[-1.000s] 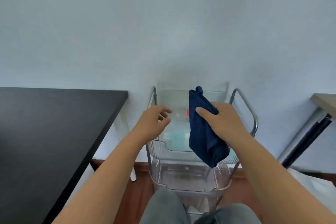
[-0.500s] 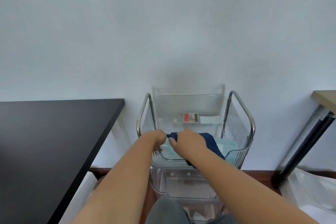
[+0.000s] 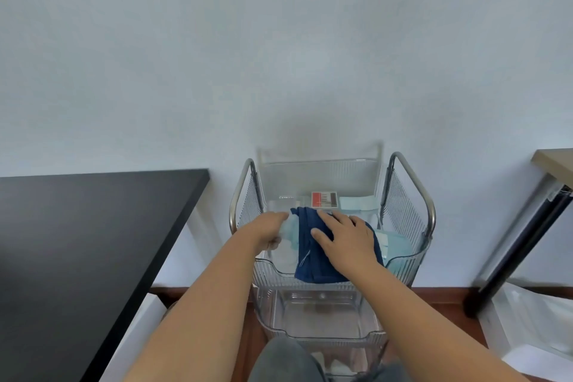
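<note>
The right hand (image 3: 347,239) lies flat on a dark blue cloth (image 3: 310,263), fingers straight and a little spread, palm pressing down on it without gripping. The cloth sits folded in the top tray (image 3: 403,260) of a clear plastic cart, towards the front edge and roughly in the middle. The left hand (image 3: 269,228) is at the cloth's left side, just inside the tray; its fingers are turned under and out of sight against something pale, so I cannot tell whether they hold anything. A pale teal cloth (image 3: 398,245) lies beneath and to the right of the blue one, and a small red and white box (image 3: 324,198) rests at the back of the tray. A black table (image 3: 77,242) stands to the cart's left.
</note>
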Tool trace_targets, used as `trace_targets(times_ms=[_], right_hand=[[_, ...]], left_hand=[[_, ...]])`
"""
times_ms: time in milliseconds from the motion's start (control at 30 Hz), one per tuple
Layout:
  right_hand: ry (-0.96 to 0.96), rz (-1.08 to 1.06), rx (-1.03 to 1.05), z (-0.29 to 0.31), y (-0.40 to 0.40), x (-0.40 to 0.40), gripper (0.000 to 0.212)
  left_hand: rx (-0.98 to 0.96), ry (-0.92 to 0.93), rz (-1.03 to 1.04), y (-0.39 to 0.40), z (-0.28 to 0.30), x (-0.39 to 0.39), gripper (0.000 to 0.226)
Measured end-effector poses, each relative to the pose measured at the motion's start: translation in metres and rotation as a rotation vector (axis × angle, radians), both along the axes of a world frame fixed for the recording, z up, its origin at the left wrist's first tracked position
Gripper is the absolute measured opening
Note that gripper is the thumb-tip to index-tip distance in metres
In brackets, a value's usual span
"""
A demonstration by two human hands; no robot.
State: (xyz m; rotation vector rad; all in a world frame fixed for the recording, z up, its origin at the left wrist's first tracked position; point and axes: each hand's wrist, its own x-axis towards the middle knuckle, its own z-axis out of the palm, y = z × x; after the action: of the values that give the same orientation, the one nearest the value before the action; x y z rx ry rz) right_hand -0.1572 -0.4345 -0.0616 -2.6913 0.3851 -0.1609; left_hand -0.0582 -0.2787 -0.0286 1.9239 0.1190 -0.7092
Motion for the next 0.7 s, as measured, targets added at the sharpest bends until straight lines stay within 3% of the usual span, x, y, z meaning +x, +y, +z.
trace_targets(times_ms=[167,367,533,700], right_hand=[[-0.249,-0.050,0.193,0.010,-0.008,0.000,0.049],[-0.542,-0.129,0.432,0.021,0.003,-0.018,0.068],[-0.683,-0.082,0.602,0.035,0.014,-0.021,0.058],[-0.705,-0.142,0.600,0.051,0.028,-0.023,0.053]], left_hand=[[0.089,-0.415,0.007,-0.012,0.012,-0.015,0.043],[0.184,-0.749,-0.037,-0.029,0.053,-0.038,0.043],[0.265,-0.924,-0.042,-0.037,0.079,-0.050,0.039],[0.328,-1.007,-0.129,-0.040,0.089,-0.055,0.041]])
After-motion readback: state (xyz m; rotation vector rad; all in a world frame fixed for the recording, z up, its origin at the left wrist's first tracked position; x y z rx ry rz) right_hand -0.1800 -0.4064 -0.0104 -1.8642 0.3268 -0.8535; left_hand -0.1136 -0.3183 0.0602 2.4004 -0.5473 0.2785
